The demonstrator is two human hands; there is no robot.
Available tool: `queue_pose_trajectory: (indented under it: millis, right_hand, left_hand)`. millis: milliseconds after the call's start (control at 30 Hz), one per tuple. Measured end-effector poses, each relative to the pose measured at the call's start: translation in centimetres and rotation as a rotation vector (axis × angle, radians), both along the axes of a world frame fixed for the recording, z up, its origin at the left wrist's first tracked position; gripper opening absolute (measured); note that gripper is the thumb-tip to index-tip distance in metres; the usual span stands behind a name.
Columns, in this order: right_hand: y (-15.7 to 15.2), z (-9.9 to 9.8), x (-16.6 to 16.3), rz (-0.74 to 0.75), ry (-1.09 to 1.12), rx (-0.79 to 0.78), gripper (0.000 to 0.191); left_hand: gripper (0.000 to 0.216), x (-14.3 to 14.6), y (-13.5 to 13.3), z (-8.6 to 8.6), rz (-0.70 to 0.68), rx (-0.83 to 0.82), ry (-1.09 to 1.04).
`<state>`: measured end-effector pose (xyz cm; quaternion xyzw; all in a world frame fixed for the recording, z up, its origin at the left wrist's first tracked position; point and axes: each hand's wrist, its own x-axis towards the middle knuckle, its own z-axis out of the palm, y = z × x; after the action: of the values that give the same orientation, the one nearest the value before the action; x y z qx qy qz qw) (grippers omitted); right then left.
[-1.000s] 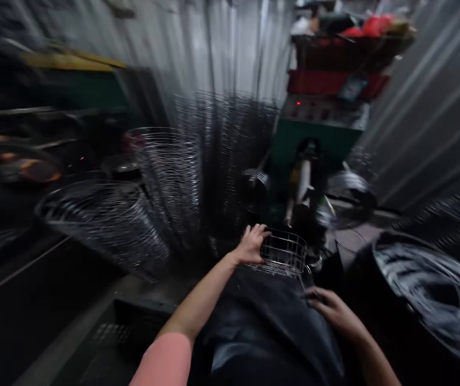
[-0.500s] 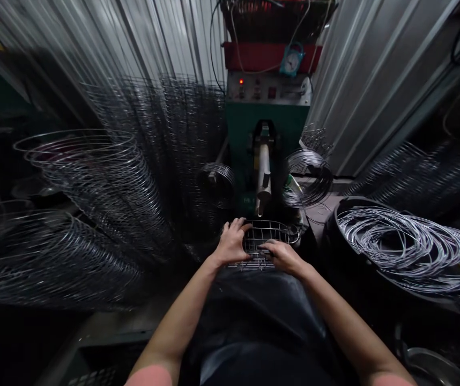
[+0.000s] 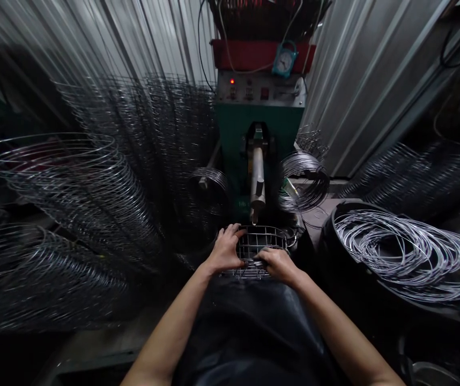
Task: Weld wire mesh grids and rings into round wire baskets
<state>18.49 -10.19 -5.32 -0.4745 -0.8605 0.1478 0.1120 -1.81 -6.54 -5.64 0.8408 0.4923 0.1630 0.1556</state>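
A welded wire basket (image 3: 262, 245) with an oval rim rests against my lap, just below the machine's metal spindle (image 3: 257, 177). My left hand (image 3: 225, 249) grips the basket's left side, with its fingers curled over the rim. My right hand (image 3: 279, 265) lies across the near part of the basket and holds its wires. The hands are close together, and they hide the basket's near edge. A dark apron (image 3: 250, 332) covers my lap.
A green machine (image 3: 258, 118) with a control panel stands straight ahead, wire coils on both sides. Tall stacks of wire rings (image 3: 69, 187) fill the left. A black tub (image 3: 391, 268) holds loose wire hoops on the right. Corrugated metal sheeting (image 3: 358, 80) walls the space.
The view has swung from tilted to level and the machine now stands centred. My right hand has come up from my lap onto the basket, and both hands hold it.
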Motion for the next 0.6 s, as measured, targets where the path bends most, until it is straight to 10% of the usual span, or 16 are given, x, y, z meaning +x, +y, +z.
queue_pose_trajectory:
  millis: [600]
  right_hand:
    - [2.6, 1.7, -0.7, -0.079, -0.124, -0.001, 0.028]
  left_hand:
    - [0.089, -0.3, 3.5, -0.9, 0.005, -0.015, -0.115]
